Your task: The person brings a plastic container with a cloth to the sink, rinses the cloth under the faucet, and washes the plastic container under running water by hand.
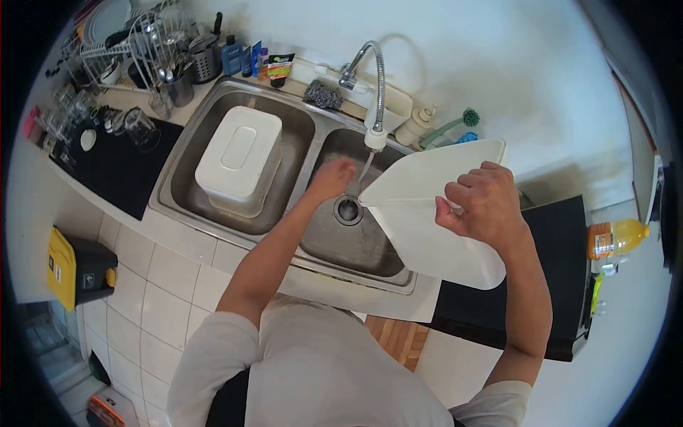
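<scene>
A large white plastic panel point(420, 235) with a crease across it is tilted over the right side of the right sink basin point(324, 245). My right hand point(484, 206) is closed on it, thumb towards me. My left hand point(333, 179) is low over the same basin, left of the thin water stream point(366, 167). Its fingers are curled and slightly blurred, and I cannot see what, if anything, is in them. Above hangs the faucet spout point(376, 139) on its flexible metal neck. The drain point(348, 210) lies just below my left hand.
An upside-down white tub point(242, 153) fills much of the left basin. A steel scrubber point(322, 94), soap dispenser point(415, 127) and green brush point(448, 129) stand along the back. Glasses point(141, 128) and a dish rack point(128, 53) are at left; an orange bottle point(615, 238) is at right.
</scene>
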### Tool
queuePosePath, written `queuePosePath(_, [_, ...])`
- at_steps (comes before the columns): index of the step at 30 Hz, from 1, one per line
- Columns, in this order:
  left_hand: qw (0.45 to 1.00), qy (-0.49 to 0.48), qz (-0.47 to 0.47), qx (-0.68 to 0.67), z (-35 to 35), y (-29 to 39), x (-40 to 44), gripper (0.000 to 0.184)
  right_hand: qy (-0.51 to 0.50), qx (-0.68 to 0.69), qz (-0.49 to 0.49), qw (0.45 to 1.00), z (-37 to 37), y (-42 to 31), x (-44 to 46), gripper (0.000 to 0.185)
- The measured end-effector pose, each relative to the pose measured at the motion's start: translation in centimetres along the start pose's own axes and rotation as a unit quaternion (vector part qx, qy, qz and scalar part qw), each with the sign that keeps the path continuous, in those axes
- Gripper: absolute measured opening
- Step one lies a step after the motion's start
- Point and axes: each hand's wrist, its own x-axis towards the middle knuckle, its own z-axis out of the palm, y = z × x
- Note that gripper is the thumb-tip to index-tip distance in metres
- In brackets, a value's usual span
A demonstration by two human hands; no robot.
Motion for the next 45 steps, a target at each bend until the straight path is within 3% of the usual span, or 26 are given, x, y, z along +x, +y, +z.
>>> queuePosePath(2, [0.994, 0.042, 0.041, -0.088, -2.1, 4.3, -2.6, 0.039, -0.006, 0.013, 0.005, 1.0, 0.6, 0.6, -0.5, 0.027])
queuePosePath(4, [0.988, -0.062, 0.055, -0.129, -2.9, 9.5, -5.7, 0.04, -0.019, 0.021, 0.002, 1.0, 1.3, 1.3, -0.4, 0.026])
queuePosePath(7, [0.984, -0.12, 0.112, -0.071, -1.3, 13.8, -8.6, 0.036, 0.052, 0.076, -0.035, 0.995, 3.3, 1.3, 0.3, 0.026])
queuePosePath(10, [0.982, -0.145, 0.025, -0.117, 0.2, 12.0, -8.7, 0.037, 0.005, 0.098, -0.034, 0.995, 3.0, 0.3, 1.3, 0.022])
queuePosePath(12, [0.987, -0.083, 0.053, -0.126, 1.3, 10.4, -9.8, 0.037, -0.013, 0.113, -0.01, 0.993, 2.2, -0.4, 1.7, 0.025])
queuePosePath(13, [0.988, -0.052, 0.066, -0.131, 1.8, 9.7, -10.5, 0.037, 0.043, 0.121, -0.014, 0.992, 2.0, -0.3, 1.6, 0.023])
queuePosePath(15, [0.973, -0.028, 0.034, -0.225, 2.3, 8.9, -12.0, 0.038, 0.153, 0.14, -0.021, 0.978, 1.9, -0.2, 1.4, 0.021])
queuePosePath(18, [0.954, -0.037, -0.06, -0.291, 1.7, 7.2, -13.7, 0.042, 0.205, 0.115, 0.049, 0.971, 0.9, 0.5, 0.0, 0.02])
queuePosePath(21, [0.916, 0.002, -0.153, -0.371, 2.4, 3.0, -15.4, 0.049, 0.216, 0.174, 0.121, 0.953, 1.0, 2.3, -2.3, 0.017])
queuePosePath(25, [0.841, 0.074, -0.228, -0.485, 1.9, 3.6, -15.8, 0.054, 0.223, 0.303, 0.241, 0.895, 2.3, 4.6, -4.7, 0.014])
queuePosePath(30, [0.819, 0.128, -0.23, -0.51, 1.5, 3.1, -16.0, 0.056, 0.178, 0.349, 0.324, 0.861, 9.1, 6.8, -4.4, 0.014])
queuePosePath(32, [0.802, 0.101, -0.213, -0.549, 1.4, 0.2, -16.1, 0.056, 0.165, 0.34, 0.284, 0.881, 12.6, 8.0, -3.1, 0.016])
queuePosePath(36, [0.817, 0.048, -0.219, -0.531, 1.6, -2.4, -18.6, 0.057, 0.104, 0.293, 0.256, 0.916, 19.5, 10.5, 2.2, 0.021])
queuePosePath(42, [0.805, 0.058, -0.266, -0.527, 2.3, -2.5, -18.7, 0.056, 0.112, 0.212, 0.24, 0.941, 27.8, 12.4, 13.0, 0.016])
queuePosePath(45, [0.801, 0.072, -0.284, -0.522, 2.1, -2.4, -19.4, 0.056, 0.063, 0.194, 0.182, 0.962, 32.1, 15.3, 17.1, 0.014])
